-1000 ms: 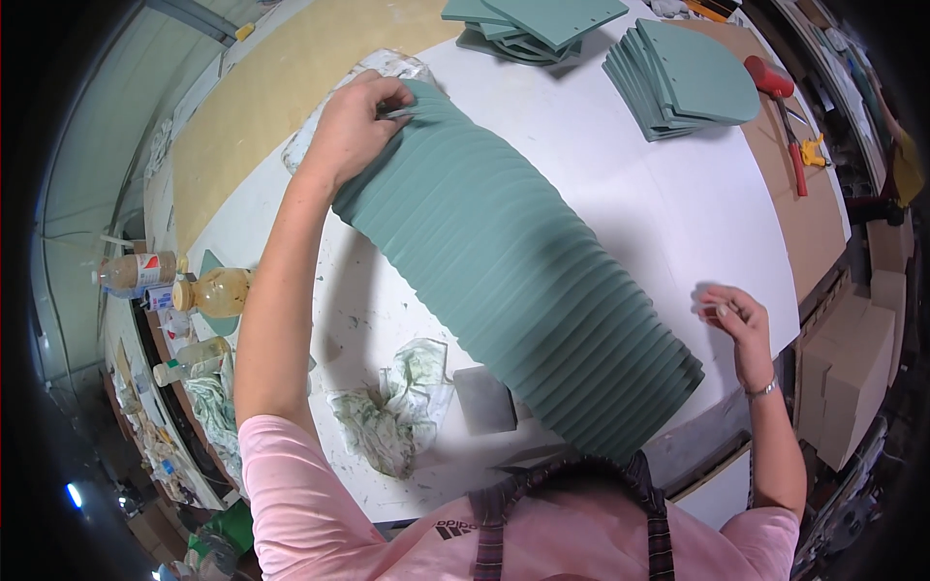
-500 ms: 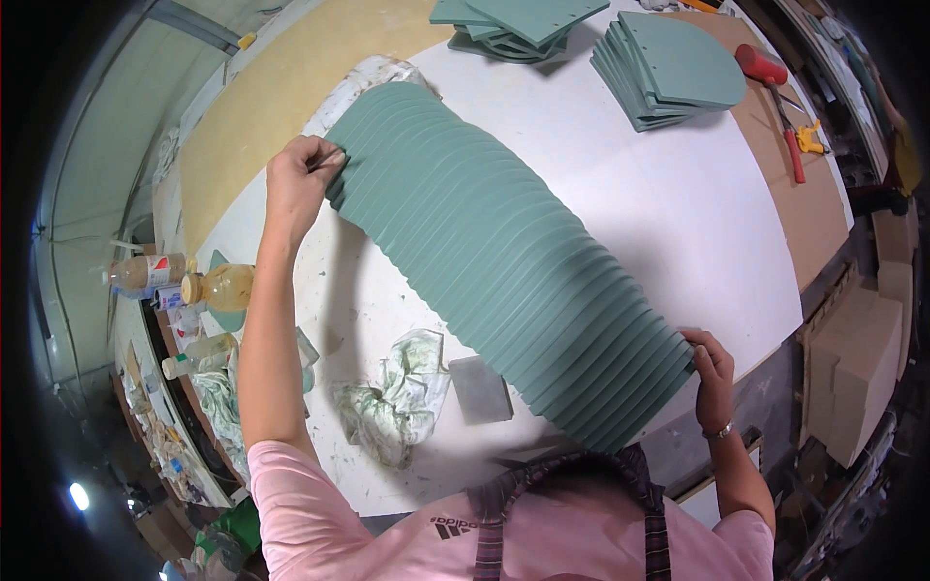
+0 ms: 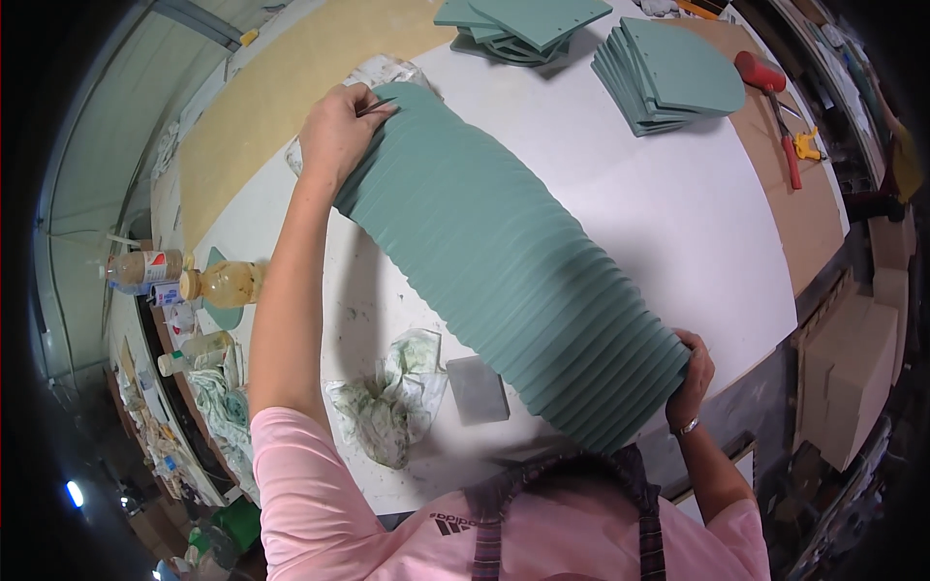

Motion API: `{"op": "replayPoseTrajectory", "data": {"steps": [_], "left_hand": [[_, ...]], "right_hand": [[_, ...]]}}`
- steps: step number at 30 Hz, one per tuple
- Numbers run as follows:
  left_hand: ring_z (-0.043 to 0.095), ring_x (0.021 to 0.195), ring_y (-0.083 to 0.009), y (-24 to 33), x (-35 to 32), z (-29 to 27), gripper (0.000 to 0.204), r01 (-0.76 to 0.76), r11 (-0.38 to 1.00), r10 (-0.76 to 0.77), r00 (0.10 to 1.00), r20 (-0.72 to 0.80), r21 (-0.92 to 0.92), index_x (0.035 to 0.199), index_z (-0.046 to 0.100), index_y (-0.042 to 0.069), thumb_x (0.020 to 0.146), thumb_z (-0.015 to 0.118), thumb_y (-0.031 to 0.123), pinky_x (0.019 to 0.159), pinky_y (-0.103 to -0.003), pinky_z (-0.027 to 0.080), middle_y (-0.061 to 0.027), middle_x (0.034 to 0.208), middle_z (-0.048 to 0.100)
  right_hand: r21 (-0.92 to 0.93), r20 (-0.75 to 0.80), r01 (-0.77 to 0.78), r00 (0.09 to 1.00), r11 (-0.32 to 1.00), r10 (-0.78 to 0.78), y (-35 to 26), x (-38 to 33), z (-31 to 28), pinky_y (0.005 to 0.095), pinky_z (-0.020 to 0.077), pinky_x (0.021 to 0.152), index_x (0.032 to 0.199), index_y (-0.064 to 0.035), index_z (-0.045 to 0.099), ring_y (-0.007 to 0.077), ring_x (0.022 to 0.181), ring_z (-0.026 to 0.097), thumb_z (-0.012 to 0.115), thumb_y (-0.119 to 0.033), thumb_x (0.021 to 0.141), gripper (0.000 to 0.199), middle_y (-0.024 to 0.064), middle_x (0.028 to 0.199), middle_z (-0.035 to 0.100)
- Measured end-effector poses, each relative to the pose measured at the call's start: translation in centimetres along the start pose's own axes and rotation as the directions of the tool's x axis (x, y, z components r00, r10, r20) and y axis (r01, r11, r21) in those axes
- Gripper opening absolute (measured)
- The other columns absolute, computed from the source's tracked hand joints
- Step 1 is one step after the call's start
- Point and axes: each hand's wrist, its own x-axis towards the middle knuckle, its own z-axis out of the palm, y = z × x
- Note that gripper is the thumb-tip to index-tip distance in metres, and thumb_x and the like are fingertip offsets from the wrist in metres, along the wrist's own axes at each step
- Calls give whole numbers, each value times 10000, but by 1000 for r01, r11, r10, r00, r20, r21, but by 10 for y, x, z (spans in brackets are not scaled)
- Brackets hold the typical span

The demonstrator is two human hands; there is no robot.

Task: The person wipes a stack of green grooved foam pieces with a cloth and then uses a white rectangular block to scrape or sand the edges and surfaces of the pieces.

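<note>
A long fanned row of green panels with rounded ends lies overlapped, slanting from the far left to the near right. At its far left end my left hand is closed in a pinch over the panels' edge. A thin dark strip shows at those fingertips; whether it is a tool or a panel's edge I cannot make out. My right hand curls round the near right end of the row, its fingers partly hidden behind the panels.
Green panel stacks stand at the back, by a red mallet and a yellow clamp. A stained cloth and a grey block lie left of the row. Bottles stand at the left edge; cardboard boxes sit right.
My left hand has moved away from me and to the right along the far end of the row. My right hand has shifted slightly, still at the near end.
</note>
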Motion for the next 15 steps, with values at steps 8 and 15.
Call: {"op": "replayPoseTrajectory", "data": {"steps": [8,15], "left_hand": [[631,851,-271,-3,-5,10,74,-257,966,252,961,-115,-29,909,672,95,849,669,138,741,-382,486,-78,915,635],[594,744,-252,-27,-31,-11,124,-192,978,201,970,-139,78,916,671,23,816,708,86,692,-326,467,-105,868,610]], "right_hand": [[-35,32,35,999,999,-34,4,1,-4,335,444,876,1016,60,620,212,938,596,346,-373,973,514,139,991,657],[-39,-18,37,999,999,-37,7,2,1,327,465,816,987,59,631,211,859,611,354,-300,967,454,140,919,665]]}}
